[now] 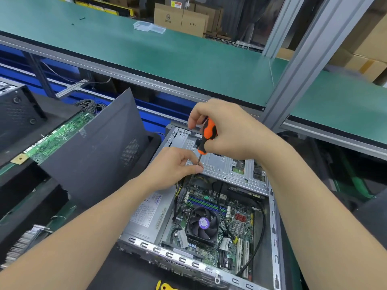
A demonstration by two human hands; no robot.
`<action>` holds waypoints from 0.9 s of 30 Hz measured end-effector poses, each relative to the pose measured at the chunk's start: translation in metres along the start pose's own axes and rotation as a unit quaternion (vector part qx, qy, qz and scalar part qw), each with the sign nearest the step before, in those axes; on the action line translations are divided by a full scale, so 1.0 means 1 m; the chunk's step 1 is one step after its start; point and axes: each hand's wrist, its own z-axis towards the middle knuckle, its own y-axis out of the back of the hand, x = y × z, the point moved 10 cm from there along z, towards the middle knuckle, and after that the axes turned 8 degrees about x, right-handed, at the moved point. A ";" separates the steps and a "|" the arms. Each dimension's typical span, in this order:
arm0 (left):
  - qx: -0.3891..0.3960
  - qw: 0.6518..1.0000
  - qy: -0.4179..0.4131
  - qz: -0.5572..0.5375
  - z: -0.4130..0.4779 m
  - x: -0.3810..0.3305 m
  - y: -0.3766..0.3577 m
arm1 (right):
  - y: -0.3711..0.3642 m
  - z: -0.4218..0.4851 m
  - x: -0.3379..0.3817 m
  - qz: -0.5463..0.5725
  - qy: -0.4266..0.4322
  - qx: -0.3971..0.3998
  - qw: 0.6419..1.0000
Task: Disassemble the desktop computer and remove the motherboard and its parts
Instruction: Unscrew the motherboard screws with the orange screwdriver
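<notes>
The right hand (pixel 228 130) is curled round the orange-and-black handle of a screwdriver (pixel 208 136), with thumb and forefinger pinching its upper end, ready to spin it. The left hand (pixel 173 166) sits lower and to the left. Its thumb and forefinger pinch the bare shaft just under the handle, and the other fingers are tucked in. The tool's long axis slants from the handle, up and right, down and left past the front edge of the silver drive cage (pixel 219 164) into the open desktop case (pixel 274 227). The tip seems to land by the far left corner of the motherboard (pixel 232 212), though cables and shadow hide the screw itself. The motherboard lies flat on the case floor, below both hands, with the CPU fan (pixel 202 223) mounted on it and the power supply (pixel 150 214) just beside its left edge. The left hand is nearer the tip, so it steers while the right turns, and any push should follow that slant
</notes>
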 end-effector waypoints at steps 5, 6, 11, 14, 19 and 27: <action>-0.017 0.999 0.029 -0.020 0.001 0.011 -0.003 | 0.008 -0.003 -0.005 -0.063 -0.053 -0.116 0.990; -0.024 0.999 0.037 -0.023 0.001 0.013 -0.003 | 0.010 -0.004 -0.007 -0.064 -0.066 -0.138 0.986; -0.062 0.996 0.058 -0.038 -0.001 0.019 -0.003 | 0.010 -0.010 -0.018 0.107 -0.080 -0.202 0.970; -0.086 0.993 0.064 -0.045 -0.001 0.020 0.000 | 0.000 -0.016 -0.028 0.186 -0.087 -0.238 0.949; -0.036 0.995 0.070 -0.054 0.002 0.025 0.001 | -0.016 -0.020 -0.039 0.335 -0.046 -0.253 0.906; 0.088 0.994 0.067 0.024 0.000 0.036 -0.003 | -0.022 -0.021 -0.041 0.421 0.011 -0.252 0.871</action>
